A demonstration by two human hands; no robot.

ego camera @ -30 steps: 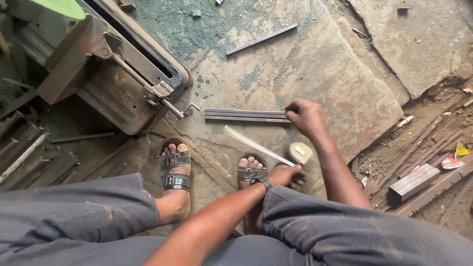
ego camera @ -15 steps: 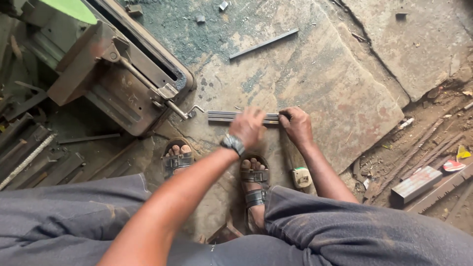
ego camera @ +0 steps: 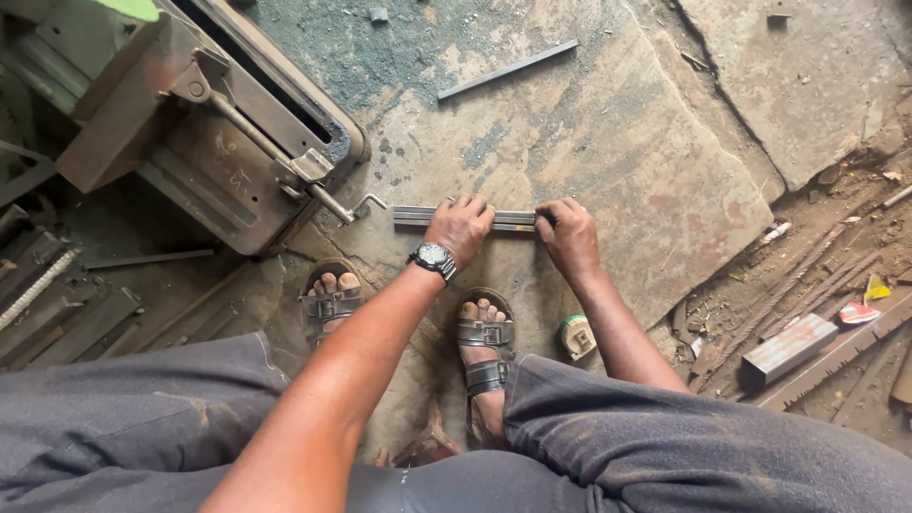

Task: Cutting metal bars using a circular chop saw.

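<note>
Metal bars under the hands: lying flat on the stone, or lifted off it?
Lying flat. The metal bars rest along the stone slab, with the left hand and right hand pressing on top.

Both hands press on a flat metal bar [ego camera: 418, 217] on the stone slab [ego camera: 608, 161]: left hand [ego camera: 460, 228] mid-bar, right hand [ego camera: 570, 237] at its right end.

Bare stone slab [ego camera: 608, 142] lies open beyond both hands, w/ only a loose metal strip [ego camera: 508, 69] farther out. Left: machine base [ego camera: 218, 142] and its crank handle [ego camera: 366, 204] crowd the bar's [ego camera: 418, 217] end. Right: scrap rods [ego camera: 817, 285] clutter the dirt.
</note>
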